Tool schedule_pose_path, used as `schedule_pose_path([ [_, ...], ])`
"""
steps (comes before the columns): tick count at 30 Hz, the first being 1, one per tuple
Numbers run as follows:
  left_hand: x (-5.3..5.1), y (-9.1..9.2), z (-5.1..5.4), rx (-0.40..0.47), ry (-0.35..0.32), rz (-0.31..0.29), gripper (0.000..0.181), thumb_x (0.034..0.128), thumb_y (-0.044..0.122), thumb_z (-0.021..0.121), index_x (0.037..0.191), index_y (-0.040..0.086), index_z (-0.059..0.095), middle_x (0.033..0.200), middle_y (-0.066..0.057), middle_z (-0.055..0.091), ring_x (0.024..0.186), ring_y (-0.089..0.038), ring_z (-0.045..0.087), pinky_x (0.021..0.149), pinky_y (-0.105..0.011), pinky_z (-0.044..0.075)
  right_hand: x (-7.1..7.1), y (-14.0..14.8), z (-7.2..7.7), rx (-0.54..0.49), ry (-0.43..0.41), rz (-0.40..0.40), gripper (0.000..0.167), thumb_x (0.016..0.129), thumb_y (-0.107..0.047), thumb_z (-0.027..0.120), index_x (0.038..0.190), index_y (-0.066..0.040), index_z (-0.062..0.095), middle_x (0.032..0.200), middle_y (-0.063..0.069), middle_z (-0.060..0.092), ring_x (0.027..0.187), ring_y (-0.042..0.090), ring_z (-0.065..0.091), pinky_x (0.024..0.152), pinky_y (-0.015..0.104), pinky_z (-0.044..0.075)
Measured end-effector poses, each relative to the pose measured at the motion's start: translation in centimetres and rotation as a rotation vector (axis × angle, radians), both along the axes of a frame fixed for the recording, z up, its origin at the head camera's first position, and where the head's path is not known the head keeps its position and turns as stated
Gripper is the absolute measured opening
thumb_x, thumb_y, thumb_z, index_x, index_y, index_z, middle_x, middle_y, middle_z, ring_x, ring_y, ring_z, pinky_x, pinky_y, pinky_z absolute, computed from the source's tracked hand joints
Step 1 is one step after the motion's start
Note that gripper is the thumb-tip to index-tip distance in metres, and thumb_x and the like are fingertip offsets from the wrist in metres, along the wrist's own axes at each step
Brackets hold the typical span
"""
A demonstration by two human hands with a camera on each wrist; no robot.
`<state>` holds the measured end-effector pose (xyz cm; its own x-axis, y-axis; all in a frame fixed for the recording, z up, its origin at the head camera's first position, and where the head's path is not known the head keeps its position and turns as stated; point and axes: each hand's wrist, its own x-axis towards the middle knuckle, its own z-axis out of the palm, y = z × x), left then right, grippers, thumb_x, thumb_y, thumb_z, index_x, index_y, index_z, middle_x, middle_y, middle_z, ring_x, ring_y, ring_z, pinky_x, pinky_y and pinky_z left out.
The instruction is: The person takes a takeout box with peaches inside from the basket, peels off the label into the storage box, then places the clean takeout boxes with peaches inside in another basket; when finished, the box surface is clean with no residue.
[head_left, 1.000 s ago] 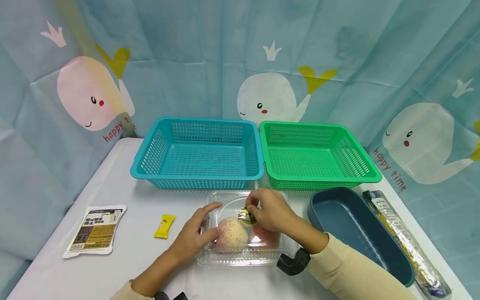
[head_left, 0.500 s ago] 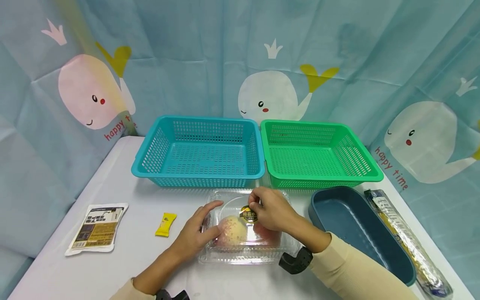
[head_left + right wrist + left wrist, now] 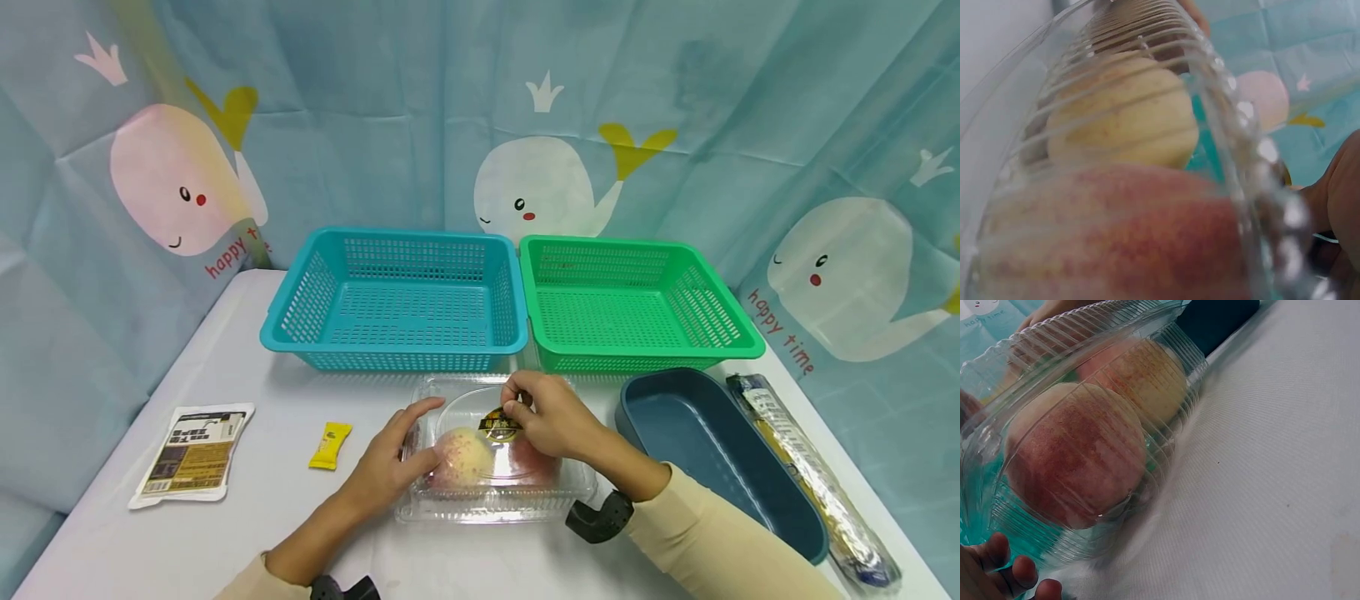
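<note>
Clear plastic box (image 3: 495, 510) was set on the white table (image 3: 442, 571), in front of the two baskets, between both hands. Lid was down. Two peaches were seen inside: pale one (image 3: 462, 457) at left, redder one (image 3: 535, 465) at right, partly covered by the right hand (image 3: 551, 418). Ribbed side walls were shown close up in both wrist views.

Black-and-gold label (image 3: 498, 427) was stuck on the lid; its upper right edge was pinched between right thumb and index finger. Exact hold was partly hidden by the knuckles.

Left hand (image 3: 390, 458) was laid against the box's left end, thumb and index finger spread over the lid edge, the rest loosely bent. Nothing was clenched there.

Blue basket (image 3: 412, 312) was placed behind the box, green basket (image 3: 607, 317) right next to it. Dark blue tub (image 3: 708, 458) was angled at right, with a long shiny packet (image 3: 813, 483) laid along its outer side. Small yellow packet (image 3: 330, 446) was left of the left hand; flat pouch (image 3: 191, 457) farther left. Whale-print curtain (image 3: 360, 150) was hung behind. Beige sleeves (image 3: 720, 533) and black wrist units (image 3: 600, 518) were worn.
</note>
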<state>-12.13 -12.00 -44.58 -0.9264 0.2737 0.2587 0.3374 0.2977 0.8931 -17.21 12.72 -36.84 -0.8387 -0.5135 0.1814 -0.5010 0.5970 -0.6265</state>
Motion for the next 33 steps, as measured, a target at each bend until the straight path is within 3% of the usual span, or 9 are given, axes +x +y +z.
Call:
schedule_pose_path([
  [6, 0.0, -0.1, 0.1, -0.005, 0.005, -0.001, 0.056, 0.0874, 0.02, 0.06, 0.142, 0.02, 0.046, 0.126, -0.013, 0.051, 0.109, -0.032, 0.049, 0.089, -0.061, 0.04, -0.3, 0.5, -0.4, -0.081, -0.04, 0.029, 0.013, 0.088, -0.005, 0.068, 0.083, -0.016, 0.063, 0.075, -0.009, 0.054, 0.071, 0.013, 0.048, 0.061, 0.03, 0.042],
  [10, 0.0, 0.0, 0.1, -0.001, -0.001, -0.005, 0.056, 0.0878, 0.02, 0.06, 0.141, 0.021, 0.046, 0.126, -0.013, 0.051, 0.11, -0.032, 0.049, 0.09, -0.061, 0.04, -0.4, 0.7, -0.6, -0.096, -0.021, 0.044, 0.01, 0.087, -0.004, 0.07, 0.091, -0.013, 0.067, 0.078, -0.01, 0.057, 0.072, 0.013, 0.048, 0.061, 0.029, 0.041],
  [16, -0.1, 0.0, 0.2, 0.001, -0.002, -0.001, 0.055, 0.0878, 0.02, 0.06, 0.142, 0.019, 0.046, 0.127, -0.013, 0.05, 0.111, -0.032, 0.048, 0.091, -0.061, 0.039, -0.5, 0.8, -1.0, -0.172, -0.01, 0.052, 0.024, 0.084, 0.002, 0.07, 0.107, -0.006, 0.069, 0.078, -0.009, 0.059, 0.067, 0.012, 0.047, 0.056, 0.027, 0.039],
  [21, -0.1, 0.0, 0.1, 0.015, 0.002, -0.008, 0.056, 0.0872, 0.019, 0.06, 0.141, 0.019, 0.046, 0.126, -0.017, 0.05, 0.109, -0.034, 0.048, 0.09, -0.06, 0.039, -0.5, 0.9, -1.3, -0.229, -0.005, 0.044, 0.019, 0.082, 0.004, 0.071, 0.096, -0.008, 0.074, 0.078, -0.008, 0.061, 0.067, 0.013, 0.048, 0.058, 0.028, 0.041],
  [29, 0.0, 0.1, 0.1, 0.007, -0.001, -0.006, 0.056, 0.0871, 0.02, 0.06, 0.141, 0.02, 0.046, 0.125, -0.011, 0.05, 0.106, -0.03, 0.049, 0.089, -0.058, 0.04, -0.5, 1.1, -1.4, -0.259, 0.024, 0.066, 0.019, 0.08, 0.006, 0.071, 0.082, -0.013, 0.074, 0.078, -0.007, 0.061, 0.068, 0.014, 0.046, 0.06, 0.029, 0.039],
  [33, 0.1, 0.1, 0.1, 0.002, 0.002, -0.001, 0.056, 0.0871, 0.02, 0.06, 0.141, 0.02, 0.047, 0.122, -0.011, 0.051, 0.102, -0.029, 0.049, 0.086, -0.055, 0.042, -0.4, 1.2, -1.5, -0.282, 0.002, 0.071, 0.018, 0.081, 0.011, 0.068, 0.082, -0.007, 0.071, 0.079, -0.001, 0.062, 0.068, 0.016, 0.046, 0.059, 0.03, 0.038],
])
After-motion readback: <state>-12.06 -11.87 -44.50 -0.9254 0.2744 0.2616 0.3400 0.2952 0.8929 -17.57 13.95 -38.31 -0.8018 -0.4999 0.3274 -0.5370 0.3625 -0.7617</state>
